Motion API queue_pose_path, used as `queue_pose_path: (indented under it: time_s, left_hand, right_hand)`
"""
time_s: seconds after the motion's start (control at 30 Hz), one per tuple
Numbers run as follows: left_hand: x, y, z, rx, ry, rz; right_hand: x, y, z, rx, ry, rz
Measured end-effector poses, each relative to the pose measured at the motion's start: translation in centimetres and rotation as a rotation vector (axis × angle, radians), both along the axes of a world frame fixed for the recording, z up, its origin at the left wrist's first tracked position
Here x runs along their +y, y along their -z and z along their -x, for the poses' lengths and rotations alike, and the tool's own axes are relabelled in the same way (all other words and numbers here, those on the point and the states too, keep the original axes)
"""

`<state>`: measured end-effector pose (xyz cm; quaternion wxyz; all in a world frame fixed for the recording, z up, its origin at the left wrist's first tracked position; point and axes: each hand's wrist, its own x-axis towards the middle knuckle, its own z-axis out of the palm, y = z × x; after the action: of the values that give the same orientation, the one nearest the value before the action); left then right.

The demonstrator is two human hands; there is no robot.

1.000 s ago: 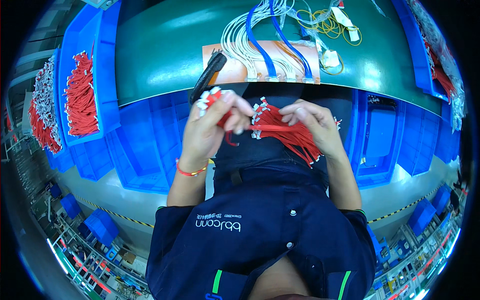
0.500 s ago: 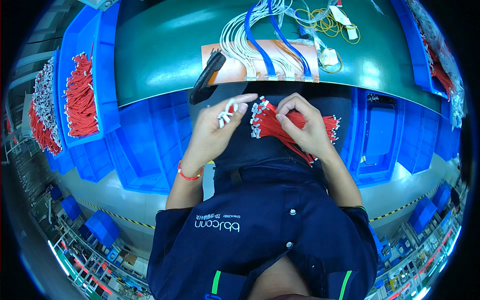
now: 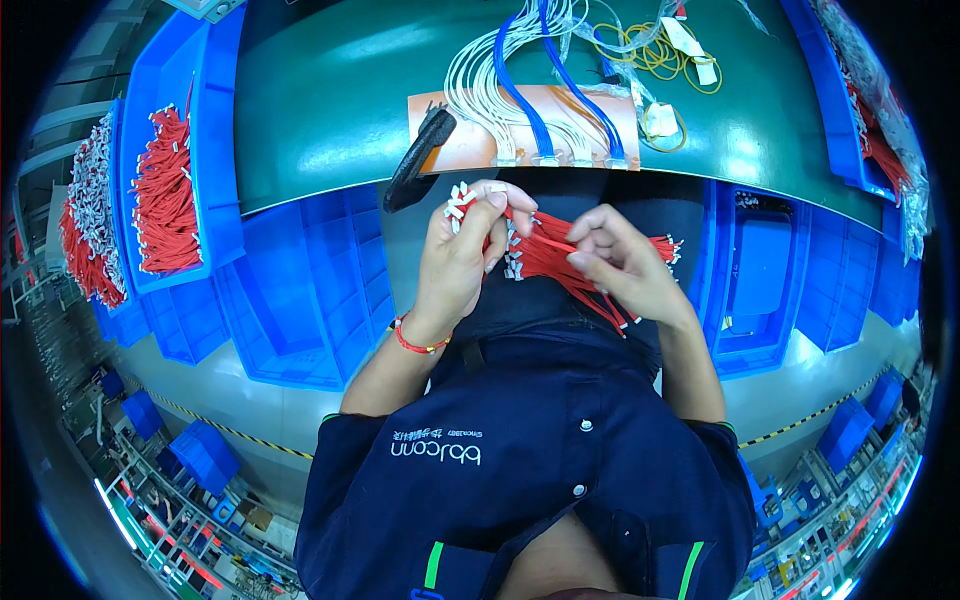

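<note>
My left hand is closed around several red cables, whose white connectors stick out above the fingers. Another white connector shows at its thumb and forefinger. Across my lap lies a bundle of red cables with white connectors at both ends. Over this bundle, my right hand has its thumb and forefinger curled together at a red cable. Part of the bundle is hidden behind the right hand.
Ahead is a green table bearing an orange board with white and blue cables, a black padded strip and yellow cords. Blue bins with red cables stand at the left; more blue bins flank my lap.
My left hand has moved right and turned inward, and red cable now shows at its fingers. The right hand has drawn slightly right and down from the bundle's connector end.
</note>
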<state>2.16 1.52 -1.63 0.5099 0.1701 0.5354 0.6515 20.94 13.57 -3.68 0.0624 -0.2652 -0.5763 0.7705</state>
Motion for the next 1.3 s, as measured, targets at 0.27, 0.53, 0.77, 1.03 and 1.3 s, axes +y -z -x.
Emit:
queue_pose_path:
  time_s: [0.27, 0.53, 0.77, 1.03, 1.3]
  left_hand:
    - [1.1, 0.0, 0.2, -0.055, -0.043, 0.021]
    - [1.5, -0.2, -0.3, 0.001, -0.102, 0.022]
    - [1.5, -0.3, 0.6, 0.049, -0.018, 0.012]
    - [0.2, -0.9, 2.5, 0.195, 0.171, 0.154]
    - [-0.7, -0.4, 2.6, 0.177, 0.199, 0.156]
  right_hand:
    - [1.9, 1.4, -4.1, 0.288, 0.371, 0.345]
    - [1.2, -0.1, -0.7, 0.249, 0.319, 0.033]
    - [1.5, -1.1, 1.4, 0.134, 0.329, -0.148]
    - [1.9, -1.1, 2.1, 0.092, 0.337, -0.094]
    - [1.9, -0.9, 2.3, 0.152, 0.407, 0.11]
